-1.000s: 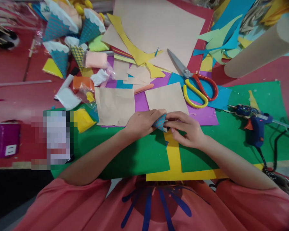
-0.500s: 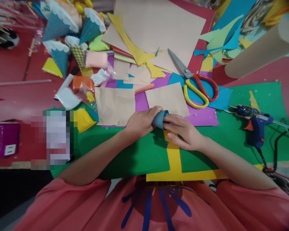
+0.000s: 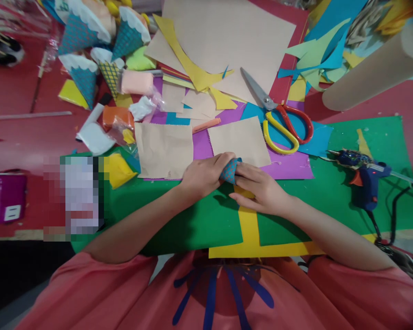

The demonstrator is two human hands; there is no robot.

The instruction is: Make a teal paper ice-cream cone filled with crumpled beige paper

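A small blue paper cone (image 3: 230, 171) with a reddish criss-cross pattern is curled up between my hands, just above the green sheet. My left hand (image 3: 206, 173) is closed round its left side, thumb and fingers pressed against the paper. The fingers of my right hand (image 3: 265, 188) reach into or against the cone's right end and grip it there; their tips are hidden. My right thumb points left below, apart from the cone. Two tan paper pieces, one on the left (image 3: 164, 150) and one on the right (image 3: 240, 141), lie just beyond my hands.
Scissors (image 3: 268, 104) with red and yellow handles lie beyond my right hand. A blue glue gun (image 3: 366, 176) rests on the green sheet (image 3: 199, 224) at right. Finished cones (image 3: 80, 75) and clay packets (image 3: 137, 82) crowd the upper left. A tan paper roll (image 3: 368, 73) lies upper right.
The cone has turned slightly between my hands and shifted a little right. My right thumb has stretched further left beneath it.
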